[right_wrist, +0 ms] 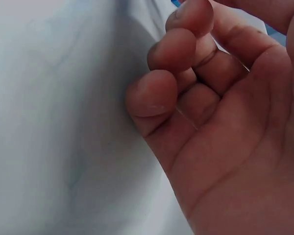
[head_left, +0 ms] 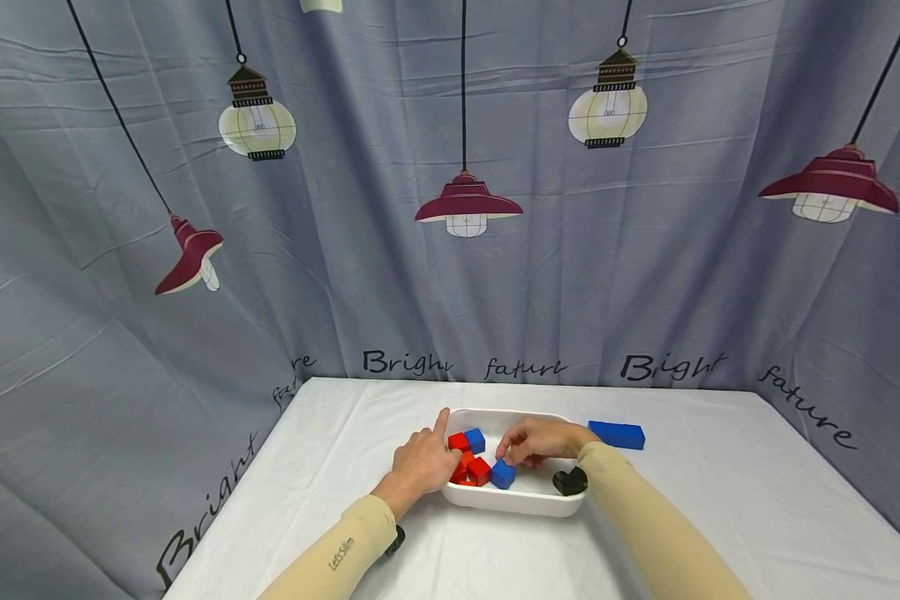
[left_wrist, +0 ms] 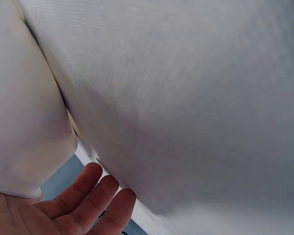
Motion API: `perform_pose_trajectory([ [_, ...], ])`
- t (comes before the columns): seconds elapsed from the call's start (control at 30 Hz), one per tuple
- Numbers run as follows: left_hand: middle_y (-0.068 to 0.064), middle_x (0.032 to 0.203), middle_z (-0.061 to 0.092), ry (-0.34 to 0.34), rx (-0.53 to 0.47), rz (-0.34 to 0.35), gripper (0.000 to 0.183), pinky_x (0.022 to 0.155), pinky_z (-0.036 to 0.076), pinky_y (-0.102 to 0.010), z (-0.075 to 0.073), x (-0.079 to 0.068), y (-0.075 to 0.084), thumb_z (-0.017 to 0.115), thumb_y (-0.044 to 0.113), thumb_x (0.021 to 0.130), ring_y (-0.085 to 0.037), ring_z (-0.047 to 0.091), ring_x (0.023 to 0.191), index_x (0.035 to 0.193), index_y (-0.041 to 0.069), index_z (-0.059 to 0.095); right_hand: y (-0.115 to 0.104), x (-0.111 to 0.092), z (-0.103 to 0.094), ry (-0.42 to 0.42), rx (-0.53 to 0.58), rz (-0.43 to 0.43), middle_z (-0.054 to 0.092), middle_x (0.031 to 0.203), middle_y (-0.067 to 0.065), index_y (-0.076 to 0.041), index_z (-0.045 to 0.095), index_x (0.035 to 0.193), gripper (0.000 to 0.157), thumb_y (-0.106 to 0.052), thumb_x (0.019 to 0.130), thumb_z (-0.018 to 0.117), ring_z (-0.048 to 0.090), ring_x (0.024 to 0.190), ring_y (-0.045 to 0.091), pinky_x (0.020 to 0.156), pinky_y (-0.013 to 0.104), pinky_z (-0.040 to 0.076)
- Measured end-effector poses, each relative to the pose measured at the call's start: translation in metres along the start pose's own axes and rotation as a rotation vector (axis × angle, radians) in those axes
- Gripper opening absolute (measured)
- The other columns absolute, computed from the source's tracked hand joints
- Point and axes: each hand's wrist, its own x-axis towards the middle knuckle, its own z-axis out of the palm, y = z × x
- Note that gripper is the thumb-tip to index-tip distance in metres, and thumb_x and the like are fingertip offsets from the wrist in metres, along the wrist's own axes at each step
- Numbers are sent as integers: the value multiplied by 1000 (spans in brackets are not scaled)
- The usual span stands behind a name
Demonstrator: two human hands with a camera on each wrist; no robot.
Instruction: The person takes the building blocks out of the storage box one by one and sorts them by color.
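A white tray [head_left: 510, 502] holds several red blocks [head_left: 478, 472], a blue block [head_left: 476, 440] and a black heart-shaped piece [head_left: 570, 481]. My left hand [head_left: 423, 458] grips the tray's left end, thumb over the rim and index finger stretched along the outside. In the left wrist view its other fingers [left_wrist: 118, 210] lie loosely bent below the tray wall. Over the middle of the tray, my right hand [head_left: 543, 439] pinches a second blue block [head_left: 502, 474] beside the red ones. The right wrist view shows its curled fingers [right_wrist: 152, 93]; the block is hidden there.
A long blue block [head_left: 617, 435] lies outside the tray, behind my right wrist. The white cloth-covered table [head_left: 375, 417] ends at a grey curtain [head_left: 390, 275] printed with lamps. A dark band [head_left: 395, 542] shows at my left wrist.
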Motion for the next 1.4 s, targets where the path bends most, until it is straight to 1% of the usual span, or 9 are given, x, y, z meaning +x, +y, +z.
perform_pose_trajectory([
  [0.13, -16, 122, 64, -1, -3, -4, 74, 89, 52, -55, 1, 0, 0, 56, 37, 90, -31, 61, 105, 157, 19, 32, 0, 1, 1, 30, -5, 4, 53, 72, -1, -12, 74, 103, 15, -20, 93, 68, 47, 65, 14, 58, 24, 36],
  [0.27, -16, 123, 64, -4, -6, -10, 74, 90, 52, -56, 2, -1, 0, 56, 36, 91, -31, 61, 106, 158, 19, 31, 1, 1, 1, 15, 5, 10, 55, 72, -3, -13, 74, 103, 17, -23, 90, 74, 48, 65, 13, 58, 24, 36],
  [0.43, -16, 123, 64, -4, -8, -12, 73, 90, 52, -56, 1, -1, 1, 57, 35, 91, -31, 61, 105, 158, 19, 31, 3, 1, -1, -35, 38, 2, 56, 67, -3, -9, 73, 103, 23, -13, 82, 80, 49, 64, 13, 58, 24, 35],
  [0.6, -16, 125, 63, -8, -13, -14, 74, 91, 52, -56, 1, -2, 1, 56, 36, 91, -31, 61, 107, 158, 18, 31, 2, 0, -1, -44, 42, -2, 55, 68, -2, -7, 70, 102, 20, -11, 84, 77, 49, 64, 13, 58, 24, 36],
  [0.8, -16, 125, 63, -8, -15, -14, 74, 90, 52, -55, 0, -2, 0, 56, 36, 90, -31, 61, 107, 158, 19, 31, 1, -1, -1, -15, 35, -1, 54, 69, -1, -7, 72, 108, 21, -13, 88, 74, 48, 64, 15, 58, 24, 35],
  [1.07, -16, 124, 63, -4, -10, -11, 74, 90, 52, -56, 1, -1, 0, 56, 36, 90, -31, 61, 107, 158, 18, 31, 3, 3, 0, 33, 27, 14, 53, 70, 0, -14, 74, 114, 24, -19, 90, 73, 47, 63, 15, 57, 25, 35],
  [1.2, -16, 124, 63, -2, -6, -11, 74, 90, 52, -56, 1, 0, -1, 56, 36, 90, -31, 61, 107, 158, 19, 31, 5, 6, 0, 66, 27, 14, 53, 72, 1, -15, 75, 114, 25, -21, 90, 74, 46, 62, 16, 56, 24, 36],
  [1.4, -17, 125, 63, -6, -11, -15, 74, 91, 51, -57, 1, 0, 0, 56, 37, 91, -32, 61, 108, 158, 19, 30, 8, 8, 2, 123, 45, 6, 53, 72, 1, -14, 75, 110, 23, -22, 88, 76, 45, 58, 16, 53, 24, 36],
])
